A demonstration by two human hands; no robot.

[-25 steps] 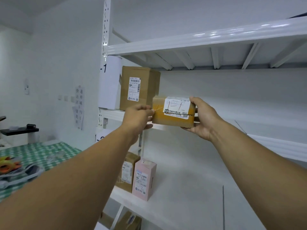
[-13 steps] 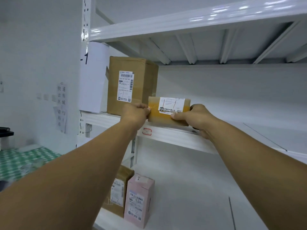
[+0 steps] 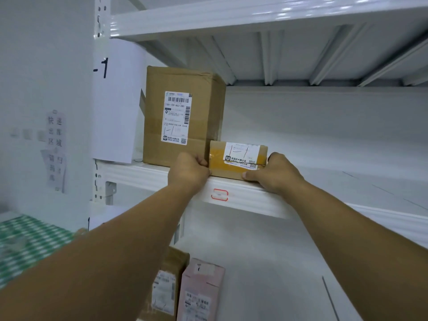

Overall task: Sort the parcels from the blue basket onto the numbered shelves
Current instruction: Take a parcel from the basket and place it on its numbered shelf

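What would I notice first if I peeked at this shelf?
Your eye lands on the small taped parcel sitting at the front edge of the upper shelf, with the left hand and right hand gripping its two ends. Just left of it stands a tall cardboard box with a barcode label. On the shelf below, a pink box stands out.

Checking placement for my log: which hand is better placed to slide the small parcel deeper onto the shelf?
Probably the right hand: its thumb lies on the front of the parcel, with bare shelf beside it. The left hand grips the end next to the big box, which would likely block it.
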